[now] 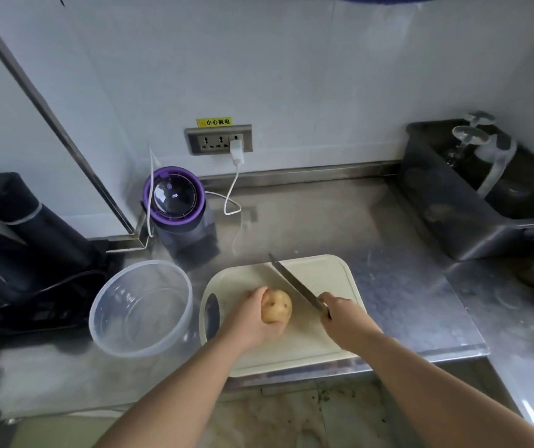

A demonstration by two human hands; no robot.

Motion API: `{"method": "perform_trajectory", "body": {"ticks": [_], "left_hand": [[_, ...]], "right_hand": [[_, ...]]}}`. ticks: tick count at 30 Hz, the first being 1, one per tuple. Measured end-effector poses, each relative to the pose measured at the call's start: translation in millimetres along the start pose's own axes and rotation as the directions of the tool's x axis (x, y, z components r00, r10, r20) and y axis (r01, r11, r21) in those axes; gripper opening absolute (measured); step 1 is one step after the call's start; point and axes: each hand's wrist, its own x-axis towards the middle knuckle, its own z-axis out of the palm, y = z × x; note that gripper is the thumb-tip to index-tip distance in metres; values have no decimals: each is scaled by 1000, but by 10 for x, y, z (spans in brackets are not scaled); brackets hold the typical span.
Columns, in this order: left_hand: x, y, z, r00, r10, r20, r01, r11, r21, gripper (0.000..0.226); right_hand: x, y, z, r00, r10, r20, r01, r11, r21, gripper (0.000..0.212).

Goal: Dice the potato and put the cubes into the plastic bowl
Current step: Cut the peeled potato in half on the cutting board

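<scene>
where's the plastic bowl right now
In the head view the plastic bowl sits on the steel counter left of the cutting board, just beyond the left hand holding the potato.

Left grip [250, 318]: bare; broad back in view, knuckles a soft rounded ridge, nails too small to make out.
Right grip [340, 313]: bare; back and thumb side in view, knuckles low and smooth, fingertips hidden.
Left forearm [191, 388]: bare from the wrist to the frame edge at 7 o'clock; smooth, narrow at the wrist, widening steadily toward that edge.
Right forearm [446, 392]: bare from the wrist to the frame edge at 5 o'clock; smooth, narrow at the wrist, much thicker near the edge.
Build: two slim, even-surfaced arms, much alike in shape.
Worn: cannot tell; only bare arms reach into view.
</scene>
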Motion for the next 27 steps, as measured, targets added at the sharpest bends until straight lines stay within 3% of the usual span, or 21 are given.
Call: {"method": "perform_trajectory", "body": {"ticks": [3,10,14,17,27], "left_hand": [[17,58,-34,1000,25,-10,-25,999,27,75],[158,178,-40,997,77,-15,-78,995,-63,71],[152,115,-88,998,-49,47,63,935,-348,37],[120,126,-140,971,-209,114,238,826,-510,42],[105,223,-151,942,-280,184,335,763,-553,49]], "right_hand": [[-5,-54,-199,1000,30,3,-30,999,-26,28],[-338,-281,-511,981,-53,-187,56,998,10,23],[-510,-400,-469,978,-111,-176,103,993,-53,26],[-581,-489,-426,984,-109,-138,99,992,-74,31],[-667,-599,-329,993,-79,-85,67,989,-133,36]]}}
